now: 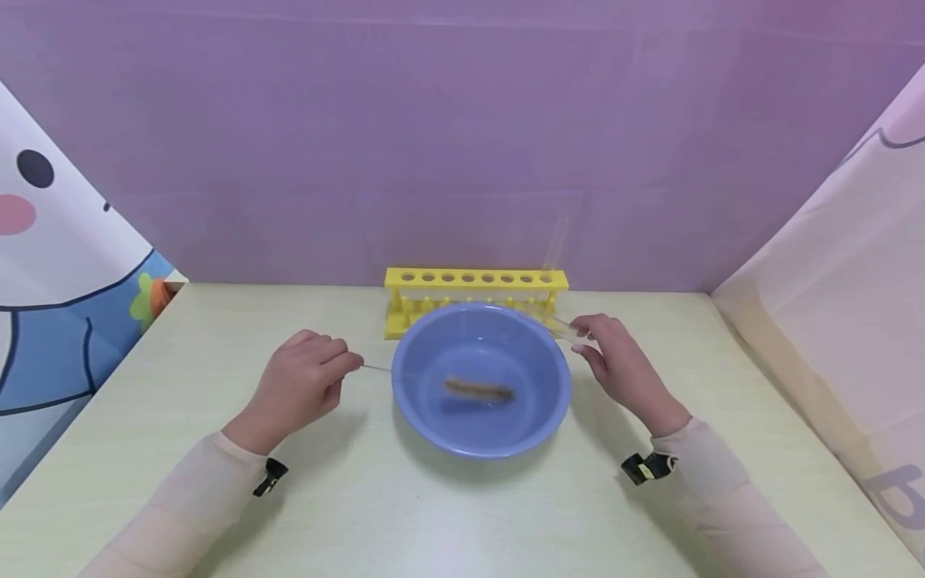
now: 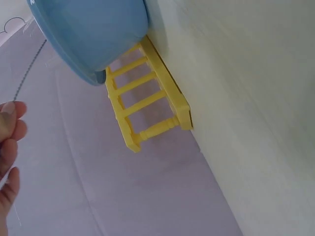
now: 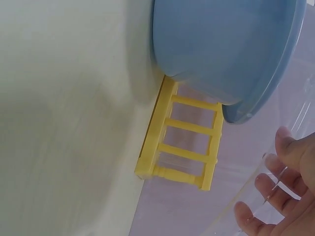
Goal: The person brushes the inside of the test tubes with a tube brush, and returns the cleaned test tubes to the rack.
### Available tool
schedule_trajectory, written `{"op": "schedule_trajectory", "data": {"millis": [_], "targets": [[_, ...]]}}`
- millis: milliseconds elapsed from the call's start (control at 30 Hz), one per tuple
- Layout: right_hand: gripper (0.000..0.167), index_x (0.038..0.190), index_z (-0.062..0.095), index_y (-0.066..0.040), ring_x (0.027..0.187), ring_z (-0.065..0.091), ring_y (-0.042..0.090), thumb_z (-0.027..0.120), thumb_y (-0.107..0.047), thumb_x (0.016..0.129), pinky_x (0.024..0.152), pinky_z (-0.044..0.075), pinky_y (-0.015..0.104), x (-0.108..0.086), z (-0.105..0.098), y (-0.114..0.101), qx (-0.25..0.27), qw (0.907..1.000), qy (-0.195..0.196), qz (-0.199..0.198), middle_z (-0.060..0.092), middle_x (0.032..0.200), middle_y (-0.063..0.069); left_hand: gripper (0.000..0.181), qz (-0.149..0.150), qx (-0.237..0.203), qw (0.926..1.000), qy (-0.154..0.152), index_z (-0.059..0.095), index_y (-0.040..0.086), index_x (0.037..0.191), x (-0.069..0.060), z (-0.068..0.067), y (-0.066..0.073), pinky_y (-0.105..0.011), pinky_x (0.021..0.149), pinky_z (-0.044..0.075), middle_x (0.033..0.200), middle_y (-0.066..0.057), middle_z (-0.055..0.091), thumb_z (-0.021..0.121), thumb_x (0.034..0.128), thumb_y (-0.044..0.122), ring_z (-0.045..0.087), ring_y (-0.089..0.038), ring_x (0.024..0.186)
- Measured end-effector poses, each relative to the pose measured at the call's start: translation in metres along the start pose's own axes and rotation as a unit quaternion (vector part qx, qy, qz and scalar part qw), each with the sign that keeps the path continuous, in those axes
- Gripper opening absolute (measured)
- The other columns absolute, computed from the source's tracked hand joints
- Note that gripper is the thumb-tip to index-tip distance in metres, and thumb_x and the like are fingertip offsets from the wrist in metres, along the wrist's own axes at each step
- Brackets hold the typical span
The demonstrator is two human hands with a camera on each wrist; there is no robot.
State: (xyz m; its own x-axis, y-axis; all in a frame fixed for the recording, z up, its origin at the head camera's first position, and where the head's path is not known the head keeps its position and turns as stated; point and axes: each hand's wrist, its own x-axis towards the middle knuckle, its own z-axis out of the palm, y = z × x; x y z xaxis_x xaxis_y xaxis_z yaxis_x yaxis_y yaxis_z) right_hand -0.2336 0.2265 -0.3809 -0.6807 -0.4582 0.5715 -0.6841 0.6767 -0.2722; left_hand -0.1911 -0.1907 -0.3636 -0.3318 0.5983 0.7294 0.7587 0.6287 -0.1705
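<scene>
The person's left hand (image 1: 303,385) pinches the end of a brush with a thin twisted-wire stem and a brown bristled head (image 1: 478,391) between thumb and fingers. The stem crosses the left rim of a round, smooth, blue basin (image 1: 477,445), and the bristled head lies within the basin's outline, blurred; whether it touches the basin's floor cannot be told. The right hand (image 1: 625,369) grasps a clear, slender, see-through tube (image 1: 560,323) between thumb and fingers, just beside the basin's far right rim. The tube is faint, and its ends are hard to make out.

The basin rests on a pale, wood-patterned table (image 1: 462,530), midway between its left and right edges and nearer the far edge than the middle. Just behind it, close to the table's far edge, stands a yellow test-tube rack (image 1: 477,278) with a row of round holes along its top bar. A second clear tube (image 1: 555,245) stands upright, leaning slightly, at the rack's right end. Beyond the far edge hangs a plain purple cloth (image 1: 448,144). Past the left edge is a cloth printed with a white and blue cartoon figure (image 1: 65,217).
</scene>
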Motion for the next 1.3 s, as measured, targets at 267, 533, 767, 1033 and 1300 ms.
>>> {"op": "schedule_trajectory", "data": {"millis": [267, 533, 767, 1033, 1300], "targets": [[0.036, 0.112, 0.057, 0.001, 0.092, 0.054, 0.028, 0.066, 0.011, 0.079, 0.078, 0.047, 0.041, -0.005, 0.000, 0.002, -0.002, 0.9999, -0.009, -0.005, 0.061, 0.098, 0.013, 0.031, 0.022, 0.035, 0.9974, 0.059, 0.067, 0.002, 0.077, -0.001, -0.007, -0.006, -0.036, 0.057, 0.043, 0.064, -0.004, 0.058, 0.037, 0.0818, -0.002, 0.054, -0.021, 0.055], [0.037, 0.114, 0.058, 0.000, 0.094, 0.054, 0.027, 0.065, 0.011, 0.079, 0.079, 0.049, 0.042, -0.008, 0.000, 0.001, -0.001, 0.9996, -0.028, -0.006, 0.062, 0.103, 0.014, 0.029, 0.035, 0.051, 0.9926, 0.105, 0.066, 0.001, 0.077, 0.001, -0.013, -0.011, -0.038, 0.055, 0.044, 0.063, -0.006, 0.057, 0.038, 0.0809, -0.006, 0.052, -0.024, 0.051], [0.039, 0.114, 0.059, -0.001, 0.092, 0.054, 0.026, 0.066, 0.012, 0.078, 0.078, 0.049, 0.042, -0.010, 0.000, 0.001, -0.006, 0.9994, -0.035, -0.006, 0.062, 0.102, 0.013, 0.027, 0.028, 0.047, 0.9889, 0.138, 0.067, -0.002, 0.077, 0.006, -0.020, -0.013, -0.041, 0.054, 0.043, 0.063, -0.009, 0.058, 0.041, 0.0824, -0.006, 0.052, -0.026, 0.050], [0.039, 0.112, 0.061, -0.002, 0.092, 0.054, 0.025, 0.067, 0.012, 0.077, 0.078, 0.049, 0.041, -0.012, 0.000, 0.001, -0.002, 0.9993, -0.035, -0.010, 0.063, 0.103, 0.012, 0.026, 0.019, 0.047, 0.9744, 0.219, 0.066, 0.000, 0.070, 0.015, -0.027, -0.013, -0.042, 0.051, 0.040, 0.059, -0.009, 0.059, 0.044, 0.0836, -0.005, 0.053, -0.026, 0.048], [0.040, 0.113, 0.061, -0.003, 0.094, 0.055, 0.026, 0.067, 0.013, 0.077, 0.079, 0.049, 0.042, -0.014, 0.000, 0.001, 0.007, 0.9993, -0.036, -0.012, 0.064, 0.104, 0.011, 0.026, 0.016, 0.052, 0.9634, 0.263, 0.065, -0.001, 0.067, 0.023, -0.034, -0.011, -0.043, 0.049, 0.036, 0.056, -0.012, 0.057, 0.046, 0.0858, 0.000, 0.050, -0.029, 0.045]]}}
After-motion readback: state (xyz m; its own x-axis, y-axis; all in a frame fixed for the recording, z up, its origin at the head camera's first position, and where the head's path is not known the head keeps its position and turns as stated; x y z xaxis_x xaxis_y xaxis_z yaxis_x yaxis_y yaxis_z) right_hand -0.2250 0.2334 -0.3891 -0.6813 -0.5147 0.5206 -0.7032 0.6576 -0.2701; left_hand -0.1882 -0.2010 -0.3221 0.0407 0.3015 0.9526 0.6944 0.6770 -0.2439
